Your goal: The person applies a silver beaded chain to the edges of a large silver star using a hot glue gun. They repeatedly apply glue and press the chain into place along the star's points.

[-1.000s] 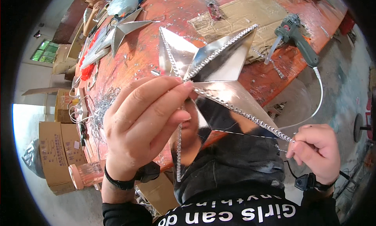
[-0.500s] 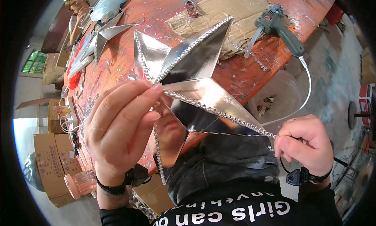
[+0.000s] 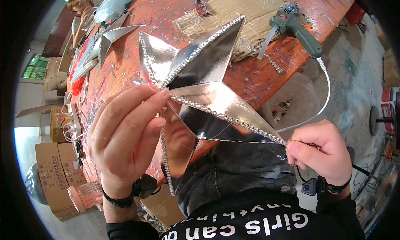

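From where I stand, the silver star is held up between the person's two hands, over the near side of the red worktop. The left hand has its grip pinched narrow at the star's middle, though I can't tell how much of the hold is on metal and how much on beads. The right hand has its grip closed on the beaded trim at the tip of the star's lower-right point. The strand follows that point's ridge. I'd judge this calls for a light, even pull, with the beads seated squarely on the crease; a hard tug could bend those thin-looking facets (mirror-bright as they are, they'd likely show every finger mark).

Beyond the star and to its right lies a green glue gun, with a loose bead strand near its nozzle. Its white cable loops down the star's right side, close enough that it might snag. Flattened cardboard lies beyond the star, and a second star rests to its far left, with another person farther off.
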A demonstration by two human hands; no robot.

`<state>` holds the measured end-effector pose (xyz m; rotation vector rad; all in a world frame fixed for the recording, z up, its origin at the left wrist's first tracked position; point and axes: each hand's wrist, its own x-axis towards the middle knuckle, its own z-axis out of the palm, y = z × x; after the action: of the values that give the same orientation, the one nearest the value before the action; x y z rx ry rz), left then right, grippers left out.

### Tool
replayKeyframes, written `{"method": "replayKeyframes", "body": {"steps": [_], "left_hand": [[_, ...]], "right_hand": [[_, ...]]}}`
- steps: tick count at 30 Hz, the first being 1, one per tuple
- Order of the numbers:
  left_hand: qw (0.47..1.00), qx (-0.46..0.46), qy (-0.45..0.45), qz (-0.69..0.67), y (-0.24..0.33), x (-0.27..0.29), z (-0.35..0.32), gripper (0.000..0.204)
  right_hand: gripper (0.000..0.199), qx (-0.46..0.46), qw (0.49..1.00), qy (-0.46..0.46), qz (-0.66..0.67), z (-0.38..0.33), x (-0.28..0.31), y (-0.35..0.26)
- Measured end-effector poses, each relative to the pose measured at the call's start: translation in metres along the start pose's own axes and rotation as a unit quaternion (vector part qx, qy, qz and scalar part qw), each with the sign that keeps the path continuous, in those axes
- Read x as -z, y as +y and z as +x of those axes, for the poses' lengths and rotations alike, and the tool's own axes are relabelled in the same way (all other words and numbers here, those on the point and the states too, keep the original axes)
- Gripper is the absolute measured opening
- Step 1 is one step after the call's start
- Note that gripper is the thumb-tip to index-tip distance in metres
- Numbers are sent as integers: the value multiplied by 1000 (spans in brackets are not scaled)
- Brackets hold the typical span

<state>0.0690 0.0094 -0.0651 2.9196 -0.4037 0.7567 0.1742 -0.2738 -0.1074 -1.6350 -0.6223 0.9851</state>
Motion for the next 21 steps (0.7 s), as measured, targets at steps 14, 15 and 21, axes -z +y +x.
{"method": "replayKeyframes", "body": {"steps": [14, 15, 21], "left_hand": [[1000, -2, 8, 1, -1, -2, -2, 21], [1000, -5, 7, 3, -1, -1, -2, 21], [1000, -2, 9, 3, -1, -2, -3, 21]], "right_hand": [[21, 98, 972, 137, -162, 10, -12, 9], [28, 155, 933, 182, -269, 12, -13, 11], [39, 371, 773, 236, -458, 7, -17, 8]]}}
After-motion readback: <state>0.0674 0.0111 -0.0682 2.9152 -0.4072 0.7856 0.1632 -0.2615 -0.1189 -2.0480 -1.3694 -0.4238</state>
